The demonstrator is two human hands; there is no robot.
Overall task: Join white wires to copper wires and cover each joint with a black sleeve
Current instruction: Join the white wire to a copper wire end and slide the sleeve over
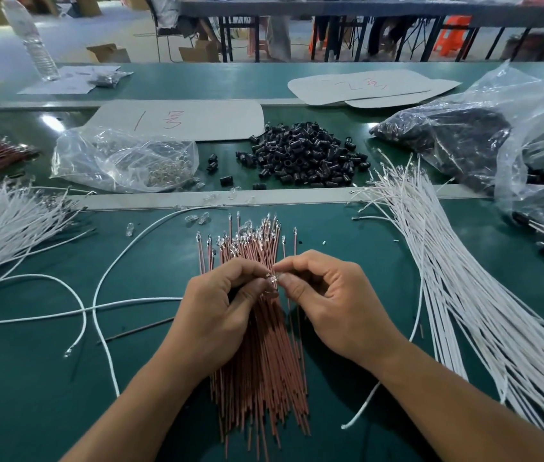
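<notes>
Both hands, left hand (220,301) and right hand (327,295), pinch one clear connector (272,281) between fingertips, copper wires (260,355) bundled just beneath.

Bright, even light from overhead; white glare patch near the far left edge of the worktop (51,123), soft shadow beneath the right hand (327,295), edges bowed, background hazy.

Bare left hand (217,305) and right hand (333,295) sit at frame centre. Left forearm (137,405) is bare to the lower left edge, and right forearm (457,405) to the lower right. Fingernails are short, knuckle creases visible.
</notes>
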